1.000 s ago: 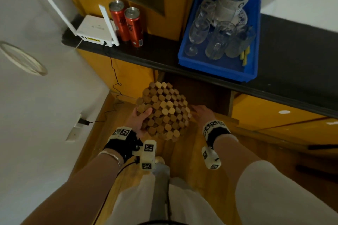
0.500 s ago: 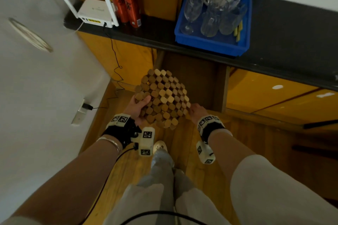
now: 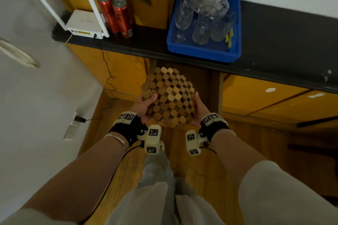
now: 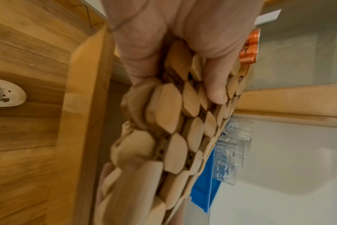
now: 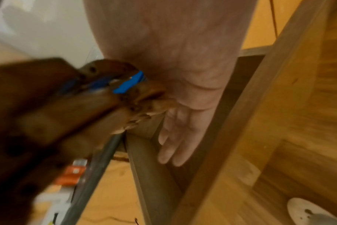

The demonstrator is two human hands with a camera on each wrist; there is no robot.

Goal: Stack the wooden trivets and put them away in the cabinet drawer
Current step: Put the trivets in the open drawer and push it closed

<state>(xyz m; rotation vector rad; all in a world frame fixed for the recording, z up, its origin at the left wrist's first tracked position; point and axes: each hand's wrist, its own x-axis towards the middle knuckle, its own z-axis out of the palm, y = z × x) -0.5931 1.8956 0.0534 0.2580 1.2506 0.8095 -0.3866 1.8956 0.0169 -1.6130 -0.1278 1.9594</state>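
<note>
A stack of wooden trivets (image 3: pixel 168 97), made of small linked blocks, hangs tilted in front of the open drawer (image 3: pixel 220 95) under the black counter. My left hand (image 3: pixel 146 104) grips the stack's left edge, thumb on top. In the left wrist view the thumb (image 4: pixel 215 85) lies across the trivets (image 4: pixel 164 137). My right hand (image 3: pixel 199 109) presses against the stack's right edge. In the right wrist view its fingers (image 5: pixel 173 144) lie straight below the blurred trivets (image 5: pixel 48 114), beside the drawer wall (image 5: pixel 260 106).
On the black counter (image 3: pixel 274 42) stand a blue tray (image 3: pixel 204 51) of glasses, two red cans (image 3: pixel 117 16) and a white router (image 3: pixel 84 23) with a cable hanging down. Yellow cabinet fronts (image 3: pixel 256 97) flank the drawer. A grey wall (image 3: pixel 36 97) is at left.
My right hand has come up from beside the stack and now presses its right edge. The left hand keeps its grip. The trivets sit a little higher, nearer the counter.
</note>
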